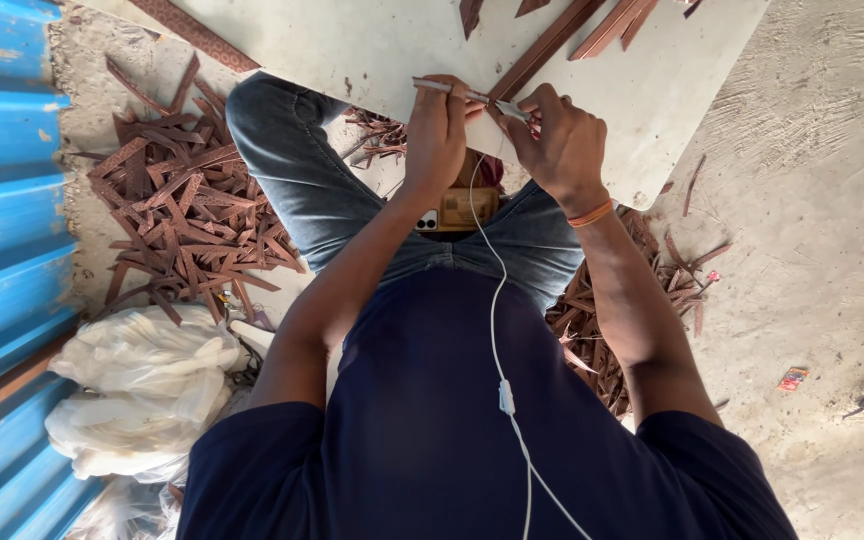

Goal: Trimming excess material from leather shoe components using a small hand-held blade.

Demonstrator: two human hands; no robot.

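Brown and long, the leather strip [537, 55] lies on the pale board [392, 45] that rests over my knees. Its near end is right at the board's edge, between my two hands. I think it sits there so the board can hold it flat and firm.

My left hand [435, 135] has its fingers curled tight around a thin metal tool [444, 89]. The tool lies sideways across the strip's end. My right hand [560, 145] has its fingers bent and pressed close together, pinching the strip's end and the tip of a small blade [510, 110]. I guess both hands stay close so the strip cannot slide.

More brown strips [617, 22] lie farther up the board. A white cord [497, 300] hangs down over my dark blue shirt [432, 430]. A phone [428, 219] rests in my lap on my jeans [302, 170].

On the sandy ground [822, 200] beside my left leg is a big pile of brown scraps [187, 215]. More scraps [592, 340] lie by my right leg. White bags [142, 385] sit near a blue ridged wall [2, 200].
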